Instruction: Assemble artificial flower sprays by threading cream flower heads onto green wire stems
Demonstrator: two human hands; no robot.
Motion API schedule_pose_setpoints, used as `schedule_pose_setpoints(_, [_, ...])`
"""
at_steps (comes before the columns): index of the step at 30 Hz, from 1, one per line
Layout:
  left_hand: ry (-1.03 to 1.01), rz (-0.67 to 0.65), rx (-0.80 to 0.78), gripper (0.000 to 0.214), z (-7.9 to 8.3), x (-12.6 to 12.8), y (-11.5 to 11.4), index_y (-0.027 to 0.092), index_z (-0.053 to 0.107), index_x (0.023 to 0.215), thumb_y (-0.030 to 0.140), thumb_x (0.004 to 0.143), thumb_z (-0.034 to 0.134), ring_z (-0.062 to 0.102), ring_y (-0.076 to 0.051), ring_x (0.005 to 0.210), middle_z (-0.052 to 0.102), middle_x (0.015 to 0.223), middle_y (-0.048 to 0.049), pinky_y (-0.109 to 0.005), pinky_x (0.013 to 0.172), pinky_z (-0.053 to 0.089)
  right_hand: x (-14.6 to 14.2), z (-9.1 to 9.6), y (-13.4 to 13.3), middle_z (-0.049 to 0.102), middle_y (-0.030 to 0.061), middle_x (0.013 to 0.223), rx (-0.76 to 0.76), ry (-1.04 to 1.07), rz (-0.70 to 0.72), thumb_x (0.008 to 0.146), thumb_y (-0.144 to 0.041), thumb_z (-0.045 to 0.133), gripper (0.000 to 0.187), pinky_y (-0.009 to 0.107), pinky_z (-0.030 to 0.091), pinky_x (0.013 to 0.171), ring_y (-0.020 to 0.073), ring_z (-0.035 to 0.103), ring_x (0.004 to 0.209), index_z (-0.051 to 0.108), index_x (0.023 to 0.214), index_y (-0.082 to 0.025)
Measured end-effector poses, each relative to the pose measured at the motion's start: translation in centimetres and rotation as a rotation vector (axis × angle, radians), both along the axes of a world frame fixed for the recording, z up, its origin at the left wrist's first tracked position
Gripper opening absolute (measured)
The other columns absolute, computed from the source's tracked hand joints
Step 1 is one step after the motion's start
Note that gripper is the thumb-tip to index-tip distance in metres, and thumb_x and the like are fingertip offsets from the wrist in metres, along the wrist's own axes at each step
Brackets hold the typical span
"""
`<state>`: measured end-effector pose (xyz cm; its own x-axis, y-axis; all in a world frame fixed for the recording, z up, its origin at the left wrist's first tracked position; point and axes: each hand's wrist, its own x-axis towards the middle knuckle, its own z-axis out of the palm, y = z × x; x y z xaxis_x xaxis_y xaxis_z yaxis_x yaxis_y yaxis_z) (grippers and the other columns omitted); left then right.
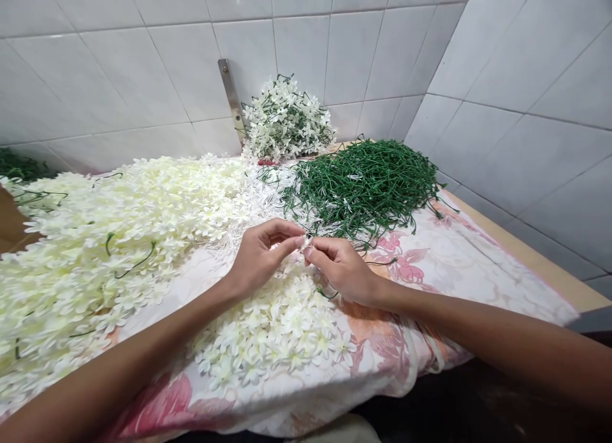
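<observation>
My left hand (261, 255) and my right hand (342, 268) meet fingertip to fingertip over the middle of the table. Pinched between them is a small white artificial flower (306, 242), mostly covered by the fingers. A thin dark stem seems to show at the fingertips, too small to make out well. Just below my hands lies a small heap of white artificial flower heads (272, 334). Beyond my fingers are a pile of green plastic stems (368, 181) and a bunch of thin white strands (234, 236).
A large spread of cream flower heads (119, 220) fills the left side, with a few loose green stems on it. Assembled white flowers with stems (287, 121) are heaped against the tiled wall (301, 48), beside a metal bracket (231, 99). A floral cloth (459, 271) covers the table.
</observation>
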<state>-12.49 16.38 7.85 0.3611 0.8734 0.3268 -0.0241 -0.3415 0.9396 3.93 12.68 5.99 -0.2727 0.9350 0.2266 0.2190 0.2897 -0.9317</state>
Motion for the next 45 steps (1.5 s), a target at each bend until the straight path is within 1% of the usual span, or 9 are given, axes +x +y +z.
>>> schedule_pose_setpoints(8, [0.08, -0.152, -0.205, 0.028, 0.5, -0.4, 0.6, 0.012, 0.067, 0.076, 0.034, 0.064, 0.081, 0.062, -0.013, 0.065, 0.067, 0.073, -0.006, -0.021, 0.06, 0.052, 0.0, -0.1, -0.1, 0.035, -0.0032, 0.057, 0.077, -0.061, -0.018, 0.091, -0.035, 0.045, 0.033, 0.023, 0.023, 0.05, 0.0082, 0.031, 0.053, 0.042, 0.065, -0.015])
schedule_pose_setpoints(13, [0.132, -0.173, -0.128, 0.024, 0.5, -0.8, 0.4, 0.011, 0.068, 0.079, 0.031, 0.068, 0.078, 0.063, -0.013, 0.069, 0.068, 0.076, -0.0068, -0.022, 0.063, 0.052, 0.2, -0.3, 0.0, 0.035, -0.003, 0.058, 0.093, -0.07, -0.017, 0.091, -0.034, 0.047, 0.034, 0.023, 0.024, 0.05, 0.0089, 0.031, 0.054, 0.041, 0.063, -0.016])
schedule_pose_setpoints(18, [0.022, -0.135, -0.136, 0.024, 0.0, -0.4, -0.2, 0.011, 0.068, 0.078, 0.028, 0.066, 0.08, 0.062, -0.011, 0.067, 0.067, 0.074, -0.0052, -0.019, 0.063, 0.051, 0.2, -0.6, 0.1, 0.034, -0.0034, 0.059, 0.092, -0.002, -0.005, 0.091, -0.032, 0.048, 0.032, 0.022, 0.024, 0.05, 0.0084, 0.03, 0.054, 0.041, 0.064, -0.016])
schedule_pose_setpoints(24, [-0.041, -0.109, -0.148, 0.02, -0.3, 0.0, -0.4, 0.012, 0.069, 0.082, 0.026, 0.069, 0.077, 0.064, -0.013, 0.074, 0.068, 0.082, -0.0067, -0.021, 0.068, 0.053, 0.0, -0.6, 0.1, 0.037, -0.0027, 0.061, 0.024, 0.062, -0.053, 0.091, -0.045, 0.049, 0.037, 0.021, 0.027, 0.049, 0.0082, 0.033, 0.053, 0.047, 0.069, -0.015])
schedule_pose_setpoints(29, [0.032, -0.046, -0.038, 0.017, 0.1, -0.3, -0.5, 0.013, 0.069, 0.08, 0.028, 0.075, 0.072, 0.062, -0.012, 0.07, 0.067, 0.079, -0.0063, -0.02, 0.063, 0.052, 0.2, -0.4, 0.0, 0.041, -0.0039, 0.059, -0.063, 0.135, -0.005, 0.086, -0.049, 0.057, 0.034, 0.02, 0.028, 0.046, 0.0076, 0.037, 0.049, 0.052, 0.083, -0.015])
schedule_pose_setpoints(34, [-0.038, 0.055, 0.009, 0.017, 0.7, -0.9, 0.3, 0.012, 0.061, 0.081, 0.026, 0.078, 0.069, 0.065, -0.018, 0.093, 0.068, 0.1, -0.0106, -0.028, 0.08, 0.055, 0.5, -0.1, -0.2, 0.041, -0.0051, 0.058, -0.111, 0.225, 0.045, 0.086, -0.049, 0.058, 0.035, 0.02, 0.032, 0.044, 0.008, 0.039, 0.047, 0.049, 0.09, -0.016])
schedule_pose_setpoints(36, [-0.03, 0.052, 0.0, 0.017, 0.9, -1.2, 0.7, 0.012, 0.059, 0.083, 0.026, 0.079, 0.068, 0.067, -0.017, 0.083, 0.069, 0.092, -0.0095, -0.028, 0.075, 0.057, 0.6, 0.0, -0.3, 0.041, -0.0047, 0.059, -0.114, 0.262, 0.047, 0.089, -0.05, 0.053, 0.034, 0.022, 0.036, 0.046, 0.0092, 0.041, 0.049, 0.048, 0.093, -0.017])
schedule_pose_setpoints(42, [0.256, 0.101, 0.16, 0.019, 1.0, -2.5, 1.0, 0.014, 0.069, 0.09, 0.031, 0.08, 0.068, 0.064, -0.016, 0.078, 0.068, 0.088, -0.0082, -0.026, 0.069, 0.054, 0.9, 0.3, -0.9, 0.05, 0.0012, 0.078, 0.158, -0.019, -0.149, 0.09, -0.042, 0.052, 0.036, 0.025, 0.04, 0.056, 0.0128, 0.049, 0.066, 0.042, 0.116, -0.018])
schedule_pose_setpoints(45, [0.447, 0.089, 0.314, 0.016, 0.6, -3.5, 0.6, 0.02, 0.07, 0.096, 0.028, 0.088, 0.059, 0.061, -0.016, 0.083, 0.066, 0.093, -0.0065, -0.026, 0.071, 0.051, 0.8, 0.4, -0.9, 0.053, 0.0043, 0.086, 0.231, -0.188, -0.138, 0.089, -0.035, 0.053, 0.043, 0.027, 0.04, 0.062, 0.0146, 0.051, 0.071, 0.036, 0.125, -0.017])
